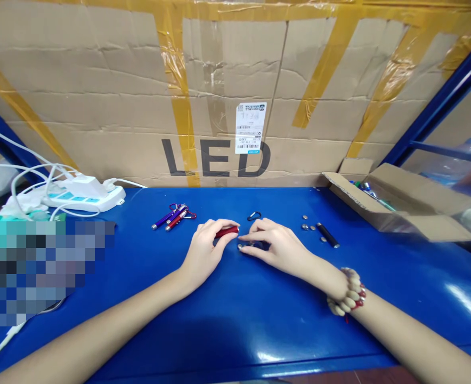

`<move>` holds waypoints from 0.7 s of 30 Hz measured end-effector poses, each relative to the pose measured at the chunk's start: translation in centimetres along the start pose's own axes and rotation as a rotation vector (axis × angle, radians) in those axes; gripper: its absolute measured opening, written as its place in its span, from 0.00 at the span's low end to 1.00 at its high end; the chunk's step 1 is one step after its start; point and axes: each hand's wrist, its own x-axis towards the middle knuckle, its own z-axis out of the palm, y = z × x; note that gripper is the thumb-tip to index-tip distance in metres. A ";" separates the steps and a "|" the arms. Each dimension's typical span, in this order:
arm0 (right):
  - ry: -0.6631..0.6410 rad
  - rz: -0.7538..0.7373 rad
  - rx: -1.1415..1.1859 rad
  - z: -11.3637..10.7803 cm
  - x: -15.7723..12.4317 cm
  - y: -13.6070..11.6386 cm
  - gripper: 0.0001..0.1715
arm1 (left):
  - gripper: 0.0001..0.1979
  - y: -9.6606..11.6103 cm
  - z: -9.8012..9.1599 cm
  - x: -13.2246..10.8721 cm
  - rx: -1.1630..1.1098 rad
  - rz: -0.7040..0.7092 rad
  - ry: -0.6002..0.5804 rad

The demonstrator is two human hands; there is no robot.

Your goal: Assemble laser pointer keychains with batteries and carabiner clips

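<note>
My left hand [209,242] is closed around a red metal tube [227,231], like a small flashlight body, with one end facing right. Just beside that end is my right hand [277,240], its thumb and fingertips closed about a small silver button cell [240,247]. Something dark lies beneath the right palm, mostly hidden. A black carabiner clip [254,216] lies beyond the right hand. Farther right are several button cells [305,227] beside a black tube [328,235].
Slim purple and red flashlights with clips [175,216] lie at the back left. An open cardboard box [399,205] with small parts stands on the right. A white power strip [87,194] and cables crowd the left. A large carton [131,106] walls off the blue table's back [235,325].
</note>
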 end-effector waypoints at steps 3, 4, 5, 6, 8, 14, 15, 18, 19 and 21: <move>-0.001 -0.015 -0.041 0.6 0.0 -0.4 0.13 | 0.06 0.1 0.1 -0.2 -0.124 0.014 -0.009; -0.001 -0.008 -0.039 0.7 0.0 -0.4 0.12 | 0.06 0.1 0.1 -0.2 -0.159 0.022 -0.015; -0.001 0.006 -0.027 0.8 0.0 -0.5 0.11 | 0.05 0.1 0.1 -0.2 -0.189 0.027 -0.021; -0.002 0.026 -0.008 0.8 0.0 -0.4 0.10 | 0.05 0.1 0.2 -0.3 -0.213 0.033 -0.030; -0.003 0.077 0.048 0.9 0.1 -0.3 0.08 | 0.04 0.1 0.2 -0.3 -0.244 0.044 -0.050; 0.021 0.134 0.110 1.0 0.0 0.0 0.06 | 0.05 0.4 0.2 -0.2 -0.236 0.039 -0.091; 0.047 0.133 0.091 0.8 0.0 -0.1 0.06 | 0.05 0.4 0.2 -0.2 -0.220 0.035 -0.090; 0.256 0.180 0.070 0.1 -0.1 -0.9 0.06 | 0.07 0.4 0.2 -0.2 -0.197 0.015 -0.116; 0.344 0.191 0.092 -0.1 -0.1 -1.1 0.07 | 0.08 0.4 0.2 -0.2 -0.199 0.014 -0.134; 0.458 0.163 0.167 -0.4 -0.1 -1.5 0.09 | 0.12 0.3 0.2 -0.3 -0.208 0.038 -0.174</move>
